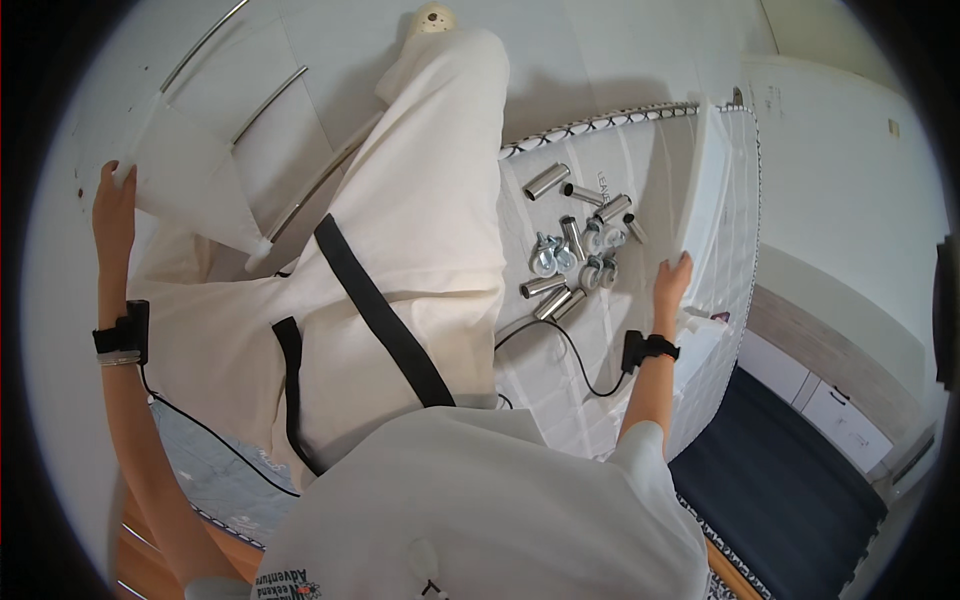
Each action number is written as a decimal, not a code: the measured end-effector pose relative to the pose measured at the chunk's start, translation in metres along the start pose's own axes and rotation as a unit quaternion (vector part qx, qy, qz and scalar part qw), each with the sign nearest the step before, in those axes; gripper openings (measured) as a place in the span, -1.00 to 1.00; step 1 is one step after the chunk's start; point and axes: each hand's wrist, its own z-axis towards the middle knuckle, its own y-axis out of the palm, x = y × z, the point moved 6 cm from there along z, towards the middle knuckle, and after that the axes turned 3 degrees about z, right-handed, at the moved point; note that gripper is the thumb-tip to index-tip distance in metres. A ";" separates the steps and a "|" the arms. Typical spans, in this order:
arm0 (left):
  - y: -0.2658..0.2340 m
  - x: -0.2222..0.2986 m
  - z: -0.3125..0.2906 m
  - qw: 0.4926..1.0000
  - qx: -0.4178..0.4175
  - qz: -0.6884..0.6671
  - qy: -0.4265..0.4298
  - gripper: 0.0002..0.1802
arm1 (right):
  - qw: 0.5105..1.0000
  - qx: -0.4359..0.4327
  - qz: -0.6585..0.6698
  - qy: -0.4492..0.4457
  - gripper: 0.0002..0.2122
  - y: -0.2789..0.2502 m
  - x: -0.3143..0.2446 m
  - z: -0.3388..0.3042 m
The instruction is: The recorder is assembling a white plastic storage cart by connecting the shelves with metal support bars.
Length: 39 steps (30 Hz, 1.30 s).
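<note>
My left hand is closed at the outer edge of a white sheet-like panel. Metal rods run beside this panel, and one long rod passes behind my leg. On the other side, my right hand has its fingers closed at the near edge of a long white panel, which lies on the quilted mat. Between my leg and that panel lie several short silver tubes and several caster wheels, loosely scattered.
My outstretched legs in cream trousers take up the middle. More white pieces lie near my right forearm. A black cable loops from my right wrist across the quilted mat. A white drawer cabinet stands at the right.
</note>
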 end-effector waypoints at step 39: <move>0.002 -0.017 -0.003 1.000 -0.008 -0.022 -0.010 -0.54 | 0.834 0.085 -0.134 0.529 -0.69 -0.073 0.189 -0.143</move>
